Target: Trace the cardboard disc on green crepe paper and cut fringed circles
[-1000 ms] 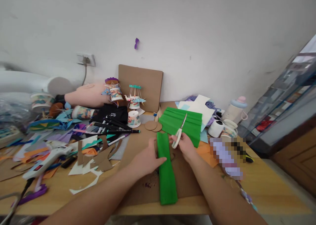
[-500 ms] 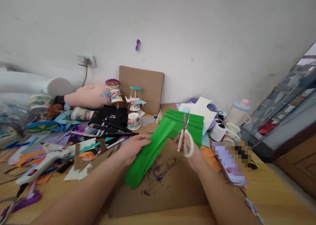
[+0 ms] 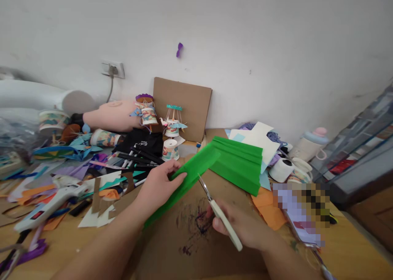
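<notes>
Green strip [image 3: 197,165] diagonal, far end rightward

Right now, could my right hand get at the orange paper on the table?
Probably yes: the orange paper lies close by, its middle uncovered, but your right hand holds scissors, so those may need setting down.

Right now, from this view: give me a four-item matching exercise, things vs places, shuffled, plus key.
1. scissors
2. green strip
3. white glue gun
4. purple piece

A. up on the wall
B. in the left hand
C. lying among paper scraps
D. in the right hand

Pairs: 1-D, 2-B, 3-C, 4-A
</notes>
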Motion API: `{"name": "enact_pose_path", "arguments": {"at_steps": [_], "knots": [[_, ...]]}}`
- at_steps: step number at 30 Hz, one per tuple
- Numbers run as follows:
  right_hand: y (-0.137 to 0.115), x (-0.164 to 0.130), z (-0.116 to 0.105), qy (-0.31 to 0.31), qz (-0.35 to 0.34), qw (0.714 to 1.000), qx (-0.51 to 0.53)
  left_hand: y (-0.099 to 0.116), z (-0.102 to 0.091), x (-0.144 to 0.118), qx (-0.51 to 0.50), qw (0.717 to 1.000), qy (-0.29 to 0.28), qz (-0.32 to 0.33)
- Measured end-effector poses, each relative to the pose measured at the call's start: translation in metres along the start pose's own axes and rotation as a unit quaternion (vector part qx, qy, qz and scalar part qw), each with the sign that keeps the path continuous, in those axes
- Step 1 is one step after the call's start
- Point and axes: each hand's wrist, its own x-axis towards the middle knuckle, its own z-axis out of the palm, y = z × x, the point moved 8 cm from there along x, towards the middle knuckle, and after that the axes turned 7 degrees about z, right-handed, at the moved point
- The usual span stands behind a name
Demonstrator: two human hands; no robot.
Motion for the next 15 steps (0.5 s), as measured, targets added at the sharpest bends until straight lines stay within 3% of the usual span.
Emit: {"name": "enact_pose_path", "arguments": {"at_steps": [5,10,15], "knots": [[-0.007,0.000,0.002,0.008,0.008,1.000,0.022,0.016,0.015,-0.008,-0.017,0.997,-0.072,-0.003],[-0.012,0.001,0.008,-0.039,-0.028,0.993,0.112,0.001,0.024,-0.015,-0.107,0.978,-0.135,-0.114],[-0.011,0.002,0.011,-0.049,-0.039,0.987,0.145,-0.006,0.028,-0.018,-0.135,0.965,-0.162,-0.156]]}}
